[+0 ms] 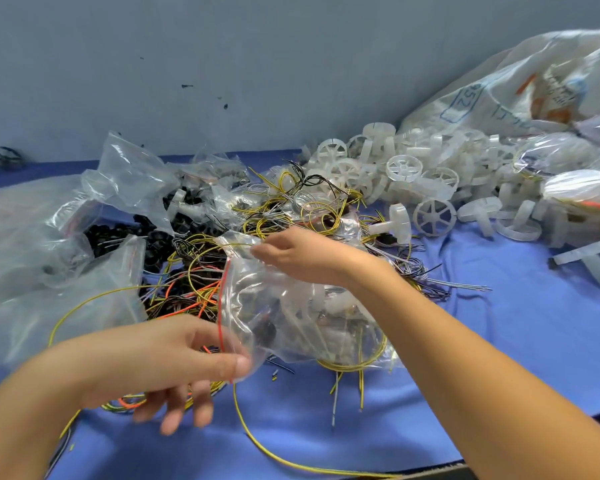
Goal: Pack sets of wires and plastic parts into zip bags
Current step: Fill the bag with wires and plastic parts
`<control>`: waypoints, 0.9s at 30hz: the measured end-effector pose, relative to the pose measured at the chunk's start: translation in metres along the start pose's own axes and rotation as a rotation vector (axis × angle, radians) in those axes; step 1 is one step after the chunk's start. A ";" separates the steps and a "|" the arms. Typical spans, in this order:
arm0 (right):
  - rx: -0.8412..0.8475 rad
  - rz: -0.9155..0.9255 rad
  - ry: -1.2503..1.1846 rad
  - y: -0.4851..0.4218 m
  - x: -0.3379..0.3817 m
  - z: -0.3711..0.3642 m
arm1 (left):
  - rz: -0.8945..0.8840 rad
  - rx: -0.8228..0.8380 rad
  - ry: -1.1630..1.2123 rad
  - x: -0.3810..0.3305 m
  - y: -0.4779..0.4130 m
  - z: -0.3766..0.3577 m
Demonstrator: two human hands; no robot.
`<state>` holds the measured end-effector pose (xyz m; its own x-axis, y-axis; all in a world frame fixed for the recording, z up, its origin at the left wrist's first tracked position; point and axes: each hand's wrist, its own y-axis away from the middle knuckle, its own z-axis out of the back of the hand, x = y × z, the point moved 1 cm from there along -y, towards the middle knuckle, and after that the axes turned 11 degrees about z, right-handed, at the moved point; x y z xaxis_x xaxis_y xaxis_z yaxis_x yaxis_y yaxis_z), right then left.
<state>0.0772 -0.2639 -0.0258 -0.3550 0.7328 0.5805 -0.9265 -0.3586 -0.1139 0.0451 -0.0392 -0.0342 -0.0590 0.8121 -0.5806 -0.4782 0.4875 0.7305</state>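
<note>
Zip bag is held just above the bench, centre of the scene, mouth turned left. Left hand pinches the near end of the red zip strip between thumb and forefinger, other fingers loose. Right hand pinches the far end. Both grips are clamped on the bag's rim. Inside: a white moulded part, a dark piece, and coils of yellow wire pressing against the bottom.

Step looks like closing the mouth. To do it well, I'd judge: pull the strip taut between the two pinches, check that no wire end crosses the track, then run one pinch along it. Film is thin, crinkly and likely slippery; springy wire will want to push back out.

Around:
- Tangle of wires just left of the bag: yellow, orange, black and grey, thin and curly.
- White spoked wheels heaped far right, hard and translucent.
- Small black parts far left, among empty clear bags.
- One long yellow wire trails across the near blue cloth.
</note>
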 end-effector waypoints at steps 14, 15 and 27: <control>-0.299 0.030 -0.357 -0.006 -0.002 0.034 | -0.317 -0.508 0.201 -0.015 -0.007 0.033; -0.416 0.064 -0.425 -0.001 0.004 0.046 | -0.355 -0.629 0.154 -0.023 -0.004 0.040; -1.084 0.197 -0.548 0.045 0.055 0.083 | -0.778 -1.408 -0.101 -0.088 0.060 0.048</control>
<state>0.0263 -0.2878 0.0680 -0.6431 0.2875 0.7098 -0.5803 0.4217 -0.6967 0.0639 -0.0656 0.0783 0.5986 0.5652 -0.5676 -0.7512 0.1501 -0.6428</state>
